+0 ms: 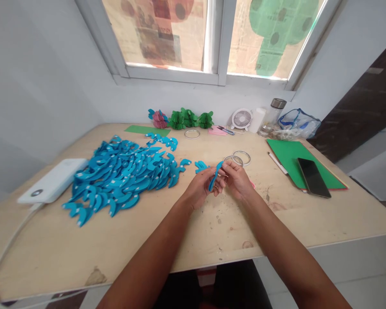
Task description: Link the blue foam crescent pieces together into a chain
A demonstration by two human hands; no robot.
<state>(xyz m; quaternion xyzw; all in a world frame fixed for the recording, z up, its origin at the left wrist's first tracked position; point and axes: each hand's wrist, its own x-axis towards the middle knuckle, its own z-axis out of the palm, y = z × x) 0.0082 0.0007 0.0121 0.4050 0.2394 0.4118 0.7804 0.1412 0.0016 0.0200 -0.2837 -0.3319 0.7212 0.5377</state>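
Note:
A narrow curved blue piece [215,176] is held up between both hands above the middle of the table. My left hand [201,186] grips it from the left side, and my right hand [237,178] pinches its upper end. A large heap of similar blue pieces [125,171], many with small white squares, spreads over the table to the left. Just behind my left hand lies a small blue bunch [201,166]. Two tape rolls [242,157] rest behind my right hand, and a bit of something pink [252,184] shows beside it.
A white power bank [53,180] with a cable lies left on the table [141,240]. Along the back stand green paper shapes [189,119], a small fan [242,119] and a glass bottle [272,118]. Rightward are green sheets [291,156], a pen [277,163] and a phone [313,177].

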